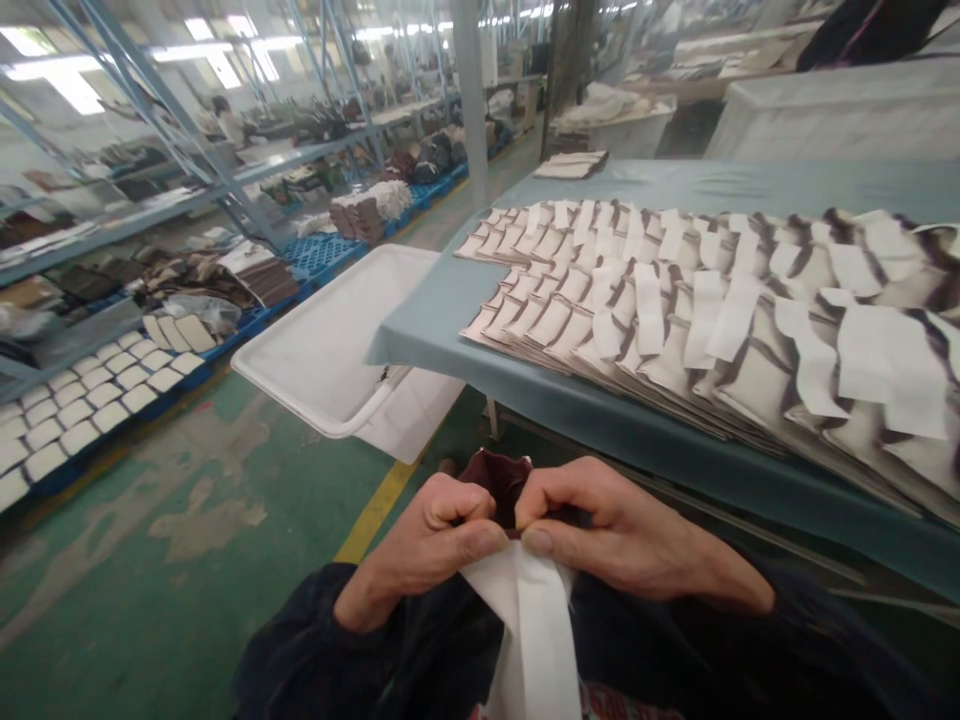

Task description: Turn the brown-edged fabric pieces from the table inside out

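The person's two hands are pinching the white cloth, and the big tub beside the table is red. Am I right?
Nearly! The big tub is white, not red; the head view shows it. It is beside the table, and the left hand and right hand are pinching the white cloth.

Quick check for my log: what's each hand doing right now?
Left hand: closed, pinching the edge of the maroon and white fabric piece.
Right hand: closed, pinching the same edge beside it.
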### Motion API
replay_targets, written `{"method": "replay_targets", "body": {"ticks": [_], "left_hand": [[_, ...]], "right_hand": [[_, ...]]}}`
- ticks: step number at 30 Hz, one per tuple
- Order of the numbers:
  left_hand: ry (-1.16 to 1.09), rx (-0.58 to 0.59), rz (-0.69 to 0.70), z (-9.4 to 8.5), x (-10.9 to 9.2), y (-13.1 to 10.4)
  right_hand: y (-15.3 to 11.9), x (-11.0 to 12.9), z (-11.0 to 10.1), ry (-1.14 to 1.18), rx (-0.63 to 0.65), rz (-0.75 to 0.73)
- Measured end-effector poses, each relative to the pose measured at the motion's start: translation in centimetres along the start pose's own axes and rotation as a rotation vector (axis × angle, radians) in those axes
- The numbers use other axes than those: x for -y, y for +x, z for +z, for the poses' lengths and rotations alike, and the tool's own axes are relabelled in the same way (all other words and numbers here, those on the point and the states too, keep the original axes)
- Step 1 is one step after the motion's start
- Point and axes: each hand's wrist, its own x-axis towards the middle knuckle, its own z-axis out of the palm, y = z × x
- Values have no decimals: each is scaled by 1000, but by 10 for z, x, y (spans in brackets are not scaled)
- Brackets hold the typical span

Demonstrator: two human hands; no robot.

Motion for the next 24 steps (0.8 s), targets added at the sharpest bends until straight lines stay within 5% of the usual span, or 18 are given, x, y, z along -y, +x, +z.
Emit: {"method": "replay_targets", "body": {"ticks": [5, 12, 19, 24], "left_hand": [[-174, -153, 18, 12, 12, -4], [-189, -198, -41, 6, 19, -15], [285, 57, -106, -10, -16, -6], [379, 81, -25, -11, -34, 7]], "right_hand": [[2, -3, 1, -27, -25, 10], [3, -4, -9, -213, -2, 83], [5, 1, -9, -280, -26, 85], [10, 3, -11, -249, 5, 21]]}}
